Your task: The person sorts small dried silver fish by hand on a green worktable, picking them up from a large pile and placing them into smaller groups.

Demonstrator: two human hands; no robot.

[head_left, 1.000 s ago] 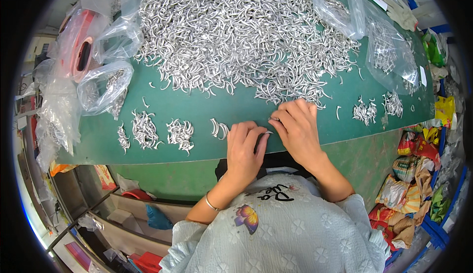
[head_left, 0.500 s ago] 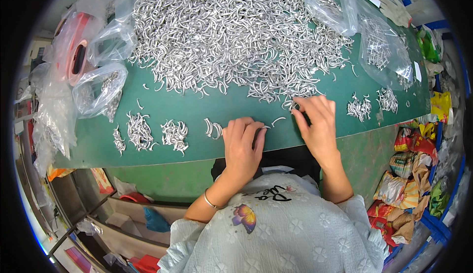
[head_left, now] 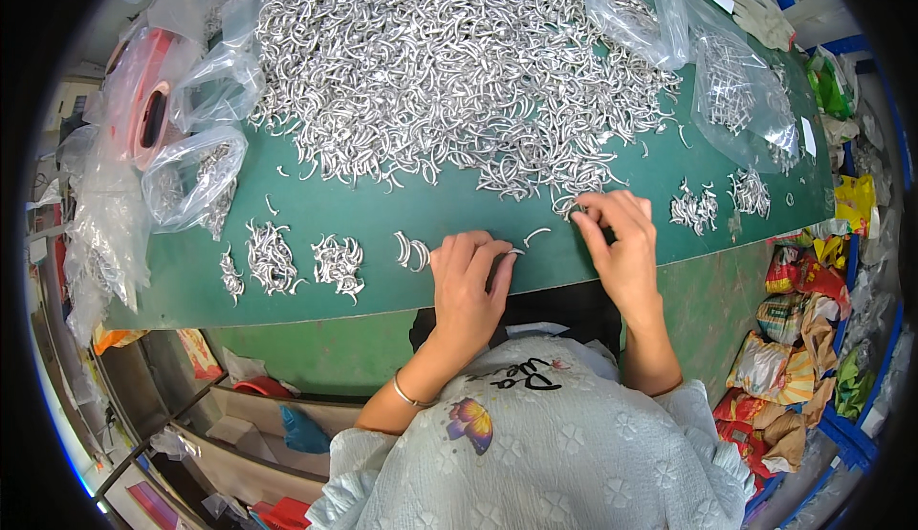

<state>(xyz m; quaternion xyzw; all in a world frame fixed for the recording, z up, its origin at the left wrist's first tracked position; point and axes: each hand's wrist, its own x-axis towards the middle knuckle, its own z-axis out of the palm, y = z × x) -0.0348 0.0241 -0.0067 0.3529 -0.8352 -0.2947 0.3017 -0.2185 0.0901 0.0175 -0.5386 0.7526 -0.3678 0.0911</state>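
The right hand (head_left: 622, 248) grip pinches curved metal pieces (head_left: 572, 207) (at the pile's (head_left: 449, 71) edge); the left hand (head_left: 469, 281) curls shut.

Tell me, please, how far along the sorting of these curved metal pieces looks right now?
Early. Done: small bunches set apart at the green table's near edge, more at right. In hand: the left hand rests by a few pieces; the right hand picks at the heap's edge. Left: the big heap.
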